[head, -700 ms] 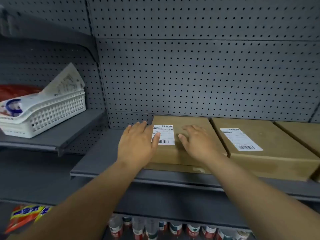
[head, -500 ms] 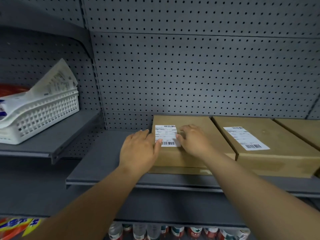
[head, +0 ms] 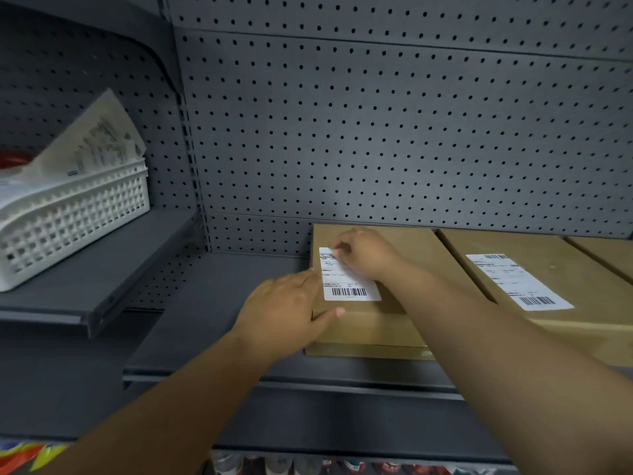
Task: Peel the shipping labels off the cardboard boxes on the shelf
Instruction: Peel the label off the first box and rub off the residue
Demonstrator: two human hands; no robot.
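Three brown cardboard boxes lie side by side on the grey shelf (head: 205, 323). The left box (head: 407, 245) carries a white shipping label (head: 349, 286) with a barcode. My right hand (head: 371, 253) reaches across this box, its curled fingertips picking at the label's top edge. My left hand (head: 284, 313) braces the box's left side, fingers straight along it and thumb on the top front corner. The middle box (head: 476, 265) has its own flat label (head: 517, 282). Only a corner of the right box (head: 606, 252) shows.
A white plastic basket (head: 78, 217) with papers and a red item stands on the lower left shelf. A grey pegboard wall (head: 376, 132) backs the shelves. Bottles (head: 274, 464) line the shelf below, and a colourful packet (head: 24, 455) sits at the bottom left.
My right hand slid from the box top right of the label up to the label's top edge. My left hand shifted from the box top down to its left side.
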